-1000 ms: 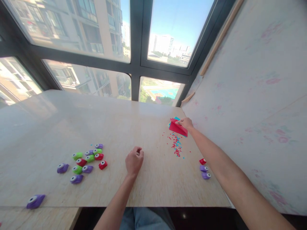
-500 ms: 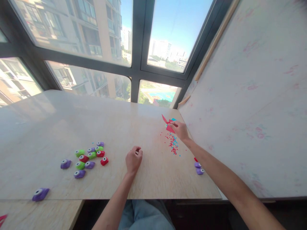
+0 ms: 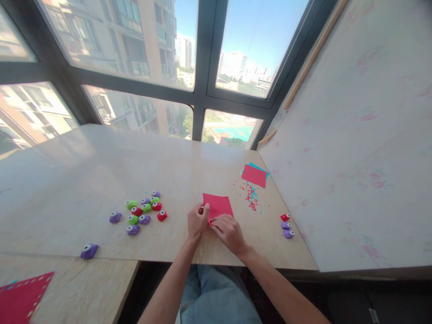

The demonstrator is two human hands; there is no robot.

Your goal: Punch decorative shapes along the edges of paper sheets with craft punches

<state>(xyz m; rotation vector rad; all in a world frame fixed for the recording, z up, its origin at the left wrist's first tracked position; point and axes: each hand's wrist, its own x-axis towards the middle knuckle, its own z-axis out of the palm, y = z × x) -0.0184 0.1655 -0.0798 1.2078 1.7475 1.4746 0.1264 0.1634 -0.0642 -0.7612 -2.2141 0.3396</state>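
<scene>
A red square sheet of paper (image 3: 218, 204) lies on the pale tabletop (image 3: 84, 171) in front of me. My left hand (image 3: 197, 220) pinches its near left corner. My right hand (image 3: 229, 232) rests on its near edge with the fingers flat. A small stack of paper (image 3: 254, 174), red on top and blue below, lies farther right. Red and blue paper bits (image 3: 250, 196) are scattered beside that stack.
A cluster of several green, red and purple craft punches (image 3: 144, 209) sits to the left. One purple punch (image 3: 89, 250) lies alone near the table's front edge. Three punches (image 3: 286, 226) sit at the right by the wall. A punched red sheet (image 3: 22, 297) lies bottom left.
My right hand lifted one red sheet off the stack at the far right and brought it to the middle. My left hand opened from a fist and took its corner.
</scene>
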